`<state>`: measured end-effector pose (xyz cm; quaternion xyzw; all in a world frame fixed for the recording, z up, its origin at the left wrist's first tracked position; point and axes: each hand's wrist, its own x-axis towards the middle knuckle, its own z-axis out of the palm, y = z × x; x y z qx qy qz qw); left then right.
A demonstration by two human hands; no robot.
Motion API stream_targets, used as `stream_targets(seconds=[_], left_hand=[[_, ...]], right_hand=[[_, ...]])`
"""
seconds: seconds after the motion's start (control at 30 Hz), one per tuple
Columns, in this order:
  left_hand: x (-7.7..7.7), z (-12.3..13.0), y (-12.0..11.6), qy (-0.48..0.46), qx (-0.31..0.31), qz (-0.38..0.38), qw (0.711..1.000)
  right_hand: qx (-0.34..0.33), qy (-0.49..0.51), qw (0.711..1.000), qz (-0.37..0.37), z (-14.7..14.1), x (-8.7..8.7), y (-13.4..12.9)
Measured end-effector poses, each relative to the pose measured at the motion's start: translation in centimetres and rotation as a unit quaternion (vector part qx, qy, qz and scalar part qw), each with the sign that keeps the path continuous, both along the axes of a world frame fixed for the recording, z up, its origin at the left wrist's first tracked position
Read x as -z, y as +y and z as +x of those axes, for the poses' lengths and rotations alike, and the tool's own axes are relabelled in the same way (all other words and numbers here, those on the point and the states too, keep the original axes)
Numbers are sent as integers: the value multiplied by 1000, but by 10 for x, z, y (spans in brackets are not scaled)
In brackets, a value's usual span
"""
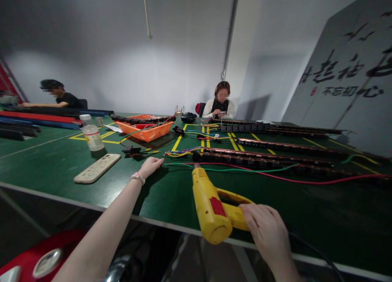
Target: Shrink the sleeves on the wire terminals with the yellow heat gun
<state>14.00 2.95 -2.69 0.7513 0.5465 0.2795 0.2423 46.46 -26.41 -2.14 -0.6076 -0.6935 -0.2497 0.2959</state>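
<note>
Firmly, the right hand (268, 235) has its grip wrapped around the handle of a yellow plastic heat gun with a red patch (210, 208), held over the desk's near edge, its nozzle pointing away from the person. The left hand (151, 167) has its grip pinched nearly closed at the ends of thin red and green wires (321, 182); exactly which strands it holds cannot be told. These wires run rightward past the nozzle, beside long black strips with copper-coloured edges (251, 161) on the dark green desk (171, 200). Left of the hand lies a flat beige device with rounded ends (97, 168), near a clear white-capped plastic bottle (92, 135). Farther back sits an orange plastic basket (150, 134); beyond, a seated co-worker in a white top (209, 107) holds a phone-like object (222, 112).
</note>
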Motion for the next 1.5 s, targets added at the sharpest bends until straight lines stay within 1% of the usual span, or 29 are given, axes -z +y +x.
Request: stream_targets(seconds=[0.13, 0.3, 0.43, 0.53, 0.67, 0.9, 1.17, 1.27, 1.37, 1.5], left_hand=[[0, 0, 0, -2, 2, 5, 1000], [0, 0, 0, -13, -1, -1, 1000], [1, 2, 1, -31, 1, 2, 1000], [2, 1, 4, -53, 5, 2, 999], [3, 0, 5, -77, 9, -2, 997], [3, 0, 3, -62, 3, -12, 998], [5, 0, 5, -34, 10, 0, 999], [5, 1, 5, -26, 0, 9, 1000], [5, 1, 5, -24, -5, 6, 1000], [4, 1, 4, -40, 8, -3, 999]], right_hand=[[41, -24, 999, 25, 22, 7, -13], [109, -40, 992, 49, 30, 10, -20], [111, -85, 988, 65, 35, 12, -20], [101, -88, 989, 60, 31, 12, -20], [97, -55, 993, 36, 12, 10, -18], [81, 25, 996, 15, -38, 2, -4], [-8, 94, 995, -44, -89, 0, 22], [-34, 114, 991, -63, -108, -3, 28], [-54, 131, 986, -83, -119, -5, 30], [-78, 146, 982, -93, -120, -4, 29]])
